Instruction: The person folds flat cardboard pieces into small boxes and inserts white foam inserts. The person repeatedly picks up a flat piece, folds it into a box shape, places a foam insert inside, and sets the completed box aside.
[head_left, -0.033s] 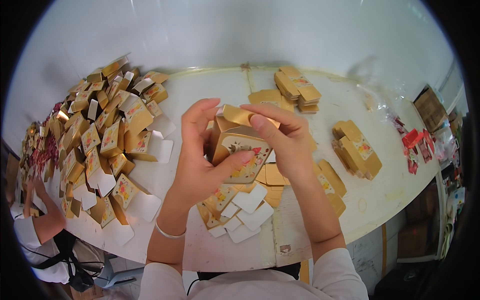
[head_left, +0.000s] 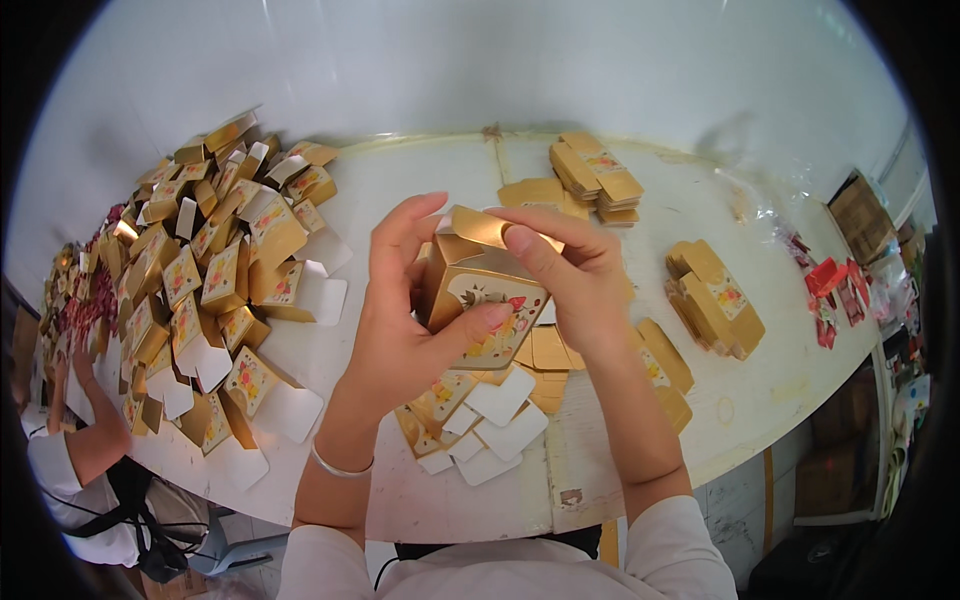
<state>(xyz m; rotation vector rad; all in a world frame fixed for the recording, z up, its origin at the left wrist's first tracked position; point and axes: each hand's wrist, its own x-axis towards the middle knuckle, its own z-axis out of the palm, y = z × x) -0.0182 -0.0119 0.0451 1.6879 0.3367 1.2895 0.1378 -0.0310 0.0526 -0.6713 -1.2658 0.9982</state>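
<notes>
Above the middle of the table I hold a gold carton [head_left: 495, 318] with a printed fruit picture on its front. My left hand [head_left: 415, 300] wraps around its left side, the thumb pressed on the printed face. At the carton's top, my right hand [head_left: 570, 265] pinches the edge by a raised gold flap [head_left: 478, 226] between thumb and fingers. The carton's back and underside are hidden. Below it on the table lie flat, unfolded gold cartons, with several white flaps [head_left: 502, 397] showing.
A large heap of opened cartons [head_left: 225, 255] covers the left side. Flat carton stacks lie at the back [head_left: 597, 175] and right [head_left: 715, 298]. Red packets [head_left: 828, 280] sit near the right edge. At far left, another person's arm [head_left: 97, 425] reaches toward small red pieces.
My hands and the carton have shifted very slightly to the right. The top flap stands a little higher. My grip on the carton is the same.
</notes>
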